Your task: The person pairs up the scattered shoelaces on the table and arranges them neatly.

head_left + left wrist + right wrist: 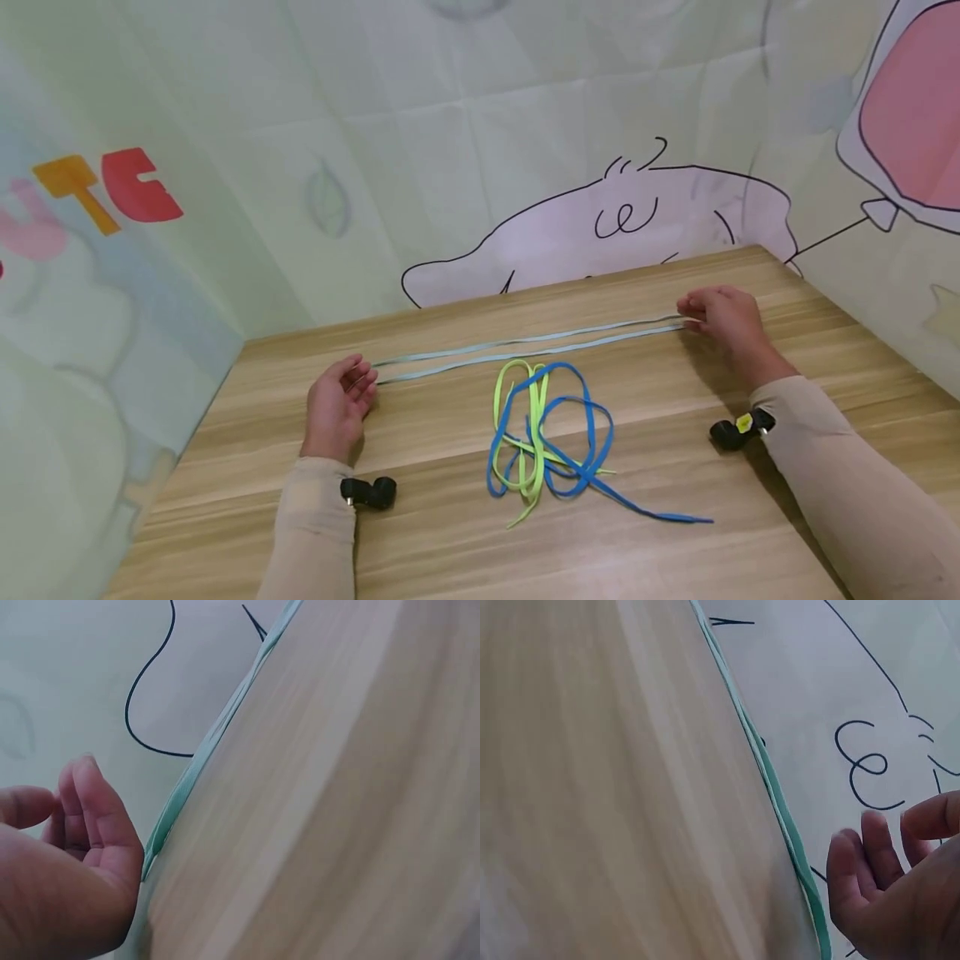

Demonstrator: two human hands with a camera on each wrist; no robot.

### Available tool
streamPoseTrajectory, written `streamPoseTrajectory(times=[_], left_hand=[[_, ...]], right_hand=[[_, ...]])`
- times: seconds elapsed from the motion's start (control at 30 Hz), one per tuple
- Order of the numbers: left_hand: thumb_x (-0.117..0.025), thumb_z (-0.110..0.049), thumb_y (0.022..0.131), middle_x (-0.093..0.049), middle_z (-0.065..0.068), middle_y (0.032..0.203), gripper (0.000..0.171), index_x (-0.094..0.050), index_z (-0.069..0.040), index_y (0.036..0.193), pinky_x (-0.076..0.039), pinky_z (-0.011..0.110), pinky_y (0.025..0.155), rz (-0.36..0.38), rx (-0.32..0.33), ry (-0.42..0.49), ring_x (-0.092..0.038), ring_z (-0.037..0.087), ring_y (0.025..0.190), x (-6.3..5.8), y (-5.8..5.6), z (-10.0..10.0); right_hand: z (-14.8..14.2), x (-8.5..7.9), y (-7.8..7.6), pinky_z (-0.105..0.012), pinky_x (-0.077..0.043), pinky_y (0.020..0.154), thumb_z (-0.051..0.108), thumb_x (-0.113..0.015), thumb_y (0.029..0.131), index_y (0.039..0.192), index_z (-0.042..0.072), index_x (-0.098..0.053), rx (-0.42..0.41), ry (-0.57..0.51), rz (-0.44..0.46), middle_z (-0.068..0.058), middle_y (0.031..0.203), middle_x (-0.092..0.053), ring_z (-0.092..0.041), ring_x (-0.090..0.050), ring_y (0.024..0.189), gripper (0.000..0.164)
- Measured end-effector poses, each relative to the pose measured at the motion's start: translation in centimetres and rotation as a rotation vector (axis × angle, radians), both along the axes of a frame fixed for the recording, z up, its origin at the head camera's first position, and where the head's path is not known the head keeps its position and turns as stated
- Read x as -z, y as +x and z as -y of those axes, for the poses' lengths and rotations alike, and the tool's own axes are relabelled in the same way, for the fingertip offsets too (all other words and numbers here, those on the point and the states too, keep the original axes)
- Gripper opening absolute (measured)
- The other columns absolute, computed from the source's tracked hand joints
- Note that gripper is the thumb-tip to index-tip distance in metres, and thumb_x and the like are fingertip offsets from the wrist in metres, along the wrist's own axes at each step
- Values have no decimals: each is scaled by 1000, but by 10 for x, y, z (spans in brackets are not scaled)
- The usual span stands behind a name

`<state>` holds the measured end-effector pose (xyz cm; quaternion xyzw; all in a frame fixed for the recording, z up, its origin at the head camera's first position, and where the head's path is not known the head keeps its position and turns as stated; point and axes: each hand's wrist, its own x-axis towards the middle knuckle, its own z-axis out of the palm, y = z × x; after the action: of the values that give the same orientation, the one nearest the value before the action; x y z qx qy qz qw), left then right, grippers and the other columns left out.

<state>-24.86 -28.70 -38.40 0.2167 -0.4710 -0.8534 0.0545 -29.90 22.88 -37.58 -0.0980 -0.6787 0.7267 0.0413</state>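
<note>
A pale mint-blue shoelace (480,360) runs across the table in two nearly parallel strands, one hand at each end. My left hand (337,404) is at the left end with loosely curled fingers, the strands meeting its little-finger side. In the left wrist view the lace (196,761) vanishes behind that edge of the hand (75,877). At the right end is my right hand (723,321), also loosely curled. The right wrist view has the lace (769,776) passing beside the little finger, with nothing between the visible fingertips (874,825). Both lace ends are hidden.
A blue shoelace (588,429) and a yellow-green shoelace (537,417) lie loosely tangled on the wood-grain table (420,508), nearer me than the mint-blue one. A printed cloth (390,150) hangs behind the table's far edge. Each wrist carries a small black camera (369,493).
</note>
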Motion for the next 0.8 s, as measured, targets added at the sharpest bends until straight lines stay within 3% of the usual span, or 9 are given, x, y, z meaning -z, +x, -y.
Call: streamPoseTrajectory(times=[0.17, 0.33, 0.57, 0.8], left_hand=[[-52, -20, 105, -64, -1, 91, 32, -52, -3, 132, -52, 20, 68, 13, 56, -90, -63, 12, 80, -2, -1, -12], [-53, -21, 104, -63, -1, 91, 31, -54, -3, 130, -52, 19, 68, 20, 129, -169, -64, 11, 79, -3, -2, -22], [-50, -26, 105, -63, 1, 94, 39, -53, -1, 133, -51, 21, 67, -28, 262, -269, -61, 13, 77, -6, -1, -35], [-49, -27, 104, -65, 7, 97, 42, -54, 6, 129, -53, 24, 69, -75, 448, -520, -63, 17, 80, -8, 0, -55]], right_hand=[[13, -5, 3, -25, -56, 81, 9, -47, 104, 116, -2, -52, -108, 57, -36, 8, 85, -70, -5, -67, 88, 18], [26, -7, 6, -27, -57, 81, 10, -45, 104, 118, -7, -52, -182, 132, -43, 7, 86, -70, -7, -67, 88, 23], [43, -8, 10, -28, -57, 78, 9, -48, 104, 121, -11, -50, -291, 182, -44, 3, 85, -71, -8, -70, 84, 27], [60, -17, 16, -30, -58, 78, 10, -50, 102, 119, -12, -53, -404, 255, -50, -8, 91, -72, -16, -71, 86, 28]])
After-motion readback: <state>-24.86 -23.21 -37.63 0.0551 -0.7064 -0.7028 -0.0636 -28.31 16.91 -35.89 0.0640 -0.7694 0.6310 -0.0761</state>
